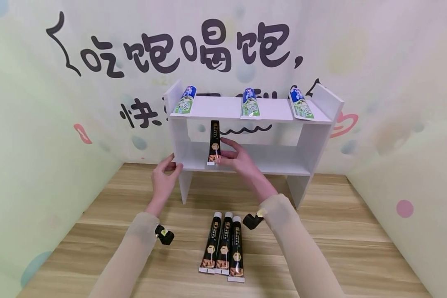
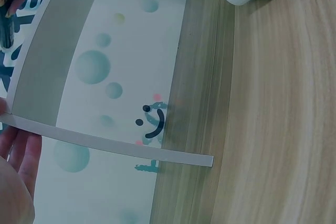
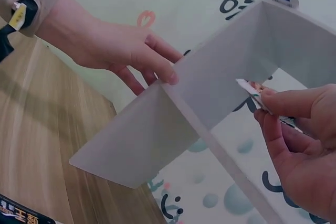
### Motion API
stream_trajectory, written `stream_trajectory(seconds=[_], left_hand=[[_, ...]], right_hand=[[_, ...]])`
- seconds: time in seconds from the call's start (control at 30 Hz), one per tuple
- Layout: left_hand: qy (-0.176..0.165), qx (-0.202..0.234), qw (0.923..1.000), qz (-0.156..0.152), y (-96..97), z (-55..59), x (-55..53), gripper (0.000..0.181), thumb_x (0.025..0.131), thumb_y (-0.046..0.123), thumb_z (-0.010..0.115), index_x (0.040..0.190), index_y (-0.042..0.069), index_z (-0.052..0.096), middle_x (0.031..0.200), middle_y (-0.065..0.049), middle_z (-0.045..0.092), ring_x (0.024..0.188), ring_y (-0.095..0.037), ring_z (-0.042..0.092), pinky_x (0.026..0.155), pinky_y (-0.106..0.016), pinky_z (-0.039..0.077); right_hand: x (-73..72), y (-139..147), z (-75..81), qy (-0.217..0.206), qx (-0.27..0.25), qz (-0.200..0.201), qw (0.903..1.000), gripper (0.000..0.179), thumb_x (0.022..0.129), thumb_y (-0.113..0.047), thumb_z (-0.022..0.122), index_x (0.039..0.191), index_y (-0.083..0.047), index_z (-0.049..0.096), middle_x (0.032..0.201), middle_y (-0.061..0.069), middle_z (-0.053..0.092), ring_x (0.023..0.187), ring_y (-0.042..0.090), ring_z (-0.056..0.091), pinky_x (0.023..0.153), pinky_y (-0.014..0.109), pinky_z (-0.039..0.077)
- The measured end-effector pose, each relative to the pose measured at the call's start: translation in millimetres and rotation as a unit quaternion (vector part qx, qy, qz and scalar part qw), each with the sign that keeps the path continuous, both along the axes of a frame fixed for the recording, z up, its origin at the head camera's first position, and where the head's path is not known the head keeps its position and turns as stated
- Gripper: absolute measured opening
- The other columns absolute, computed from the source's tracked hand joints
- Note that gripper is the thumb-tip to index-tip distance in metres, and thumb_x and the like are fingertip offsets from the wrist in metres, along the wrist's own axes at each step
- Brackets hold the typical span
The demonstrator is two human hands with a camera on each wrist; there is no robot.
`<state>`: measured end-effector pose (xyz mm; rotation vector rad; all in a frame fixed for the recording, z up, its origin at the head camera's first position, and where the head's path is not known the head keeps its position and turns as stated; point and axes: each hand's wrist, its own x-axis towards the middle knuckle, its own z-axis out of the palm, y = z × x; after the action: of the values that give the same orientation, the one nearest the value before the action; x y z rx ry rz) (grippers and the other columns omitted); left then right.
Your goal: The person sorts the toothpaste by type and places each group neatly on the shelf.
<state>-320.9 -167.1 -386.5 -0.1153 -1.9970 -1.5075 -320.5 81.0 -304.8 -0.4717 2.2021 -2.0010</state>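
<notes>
My right hand (image 1: pixel 243 162) pinches a black toothpaste tube (image 1: pixel 215 140) by its flat crimped end, between thumb and fingers. The tube is held upright in the opening of a white two-tier shelf (image 1: pixel 279 164), in its left half and below the top board. At the shelf's left side, my left hand (image 1: pixel 164 178) grips the upright panel near the lower board. Its thumb lies at the front edge and its fingers reach round the outer face, as the right wrist view shows. Three blue, white and green toothpaste tubes (image 1: pixel 250 103) lie spaced along the top board.
Three more black toothpaste tubes (image 1: pixel 223 248) lie side by side on the wooden table (image 1: pixel 342 248), in front of the shelf, caps toward it. A printed backdrop (image 1: pixel 387 103) with large black characters stands behind and at both sides.
</notes>
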Motion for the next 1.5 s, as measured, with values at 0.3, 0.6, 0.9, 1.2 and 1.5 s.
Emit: stream_trajectory(seconds=[0.3,0.6,0.9,1.2,1.5], left_hand=[[-0.011,0.006,0.9999,-0.011,2.4,4.5,2.7,0.043,0.088,0.004,0.071,0.129,-0.003,0.062,0.102,-0.032,0.068,0.075,0.007,0.055,0.071,-0.004,0.045],[-0.014,0.011,0.9998,-0.011,4.7,3.6,3.5,0.043,0.087,0.006,0.073,0.128,0.001,0.064,0.102,-0.027,0.070,0.073,0.011,0.056,0.070,-0.003,0.047],[-0.005,0.004,0.9999,-0.009,2.9,3.1,0.4,0.043,0.086,0.006,0.074,0.128,0.002,0.064,0.100,-0.027,0.071,0.073,0.010,0.057,0.071,-0.007,0.049],[-0.015,-0.002,0.9999,-0.005,-0.6,3.0,-0.4,0.044,0.087,0.008,0.074,0.129,0.001,0.063,0.103,-0.028,0.070,0.074,0.011,0.055,0.073,-0.009,0.047],[-0.029,0.000,0.9995,-0.011,-0.8,6.3,6.0,0.045,0.088,0.008,0.073,0.131,0.001,0.062,0.104,-0.028,0.070,0.074,0.011,0.056,0.070,-0.003,0.047]], right_hand=[[3.1,-6.9,-7.9,0.016,0.043,-0.021,0.9987,0.073,0.086,-0.010,0.075,0.149,-0.024,0.041,0.131,0.019,0.065,0.118,0.030,0.066,0.109,0.046,0.047],[1.2,-19.4,-9.8,0.022,0.034,-0.032,0.9987,0.072,0.085,-0.006,0.075,0.148,-0.020,0.043,0.126,0.021,0.067,0.113,0.029,0.068,0.099,0.039,0.055],[-5.1,-25.6,-12.5,0.003,0.025,-0.025,0.9994,0.061,0.087,-0.009,0.074,0.142,-0.022,0.052,0.128,0.019,0.066,0.115,0.027,0.066,0.105,0.044,0.050],[-5.7,-32.9,-8.1,0.005,0.073,-0.030,0.9968,0.055,0.087,-0.009,0.073,0.139,-0.015,0.055,0.128,0.018,0.066,0.116,0.029,0.065,0.102,0.044,0.053],[-8.1,-33.5,-7.5,0.008,0.111,0.007,0.9938,0.050,0.088,-0.007,0.072,0.135,-0.005,0.057,0.125,0.022,0.067,0.111,0.031,0.068,0.092,0.034,0.058]])
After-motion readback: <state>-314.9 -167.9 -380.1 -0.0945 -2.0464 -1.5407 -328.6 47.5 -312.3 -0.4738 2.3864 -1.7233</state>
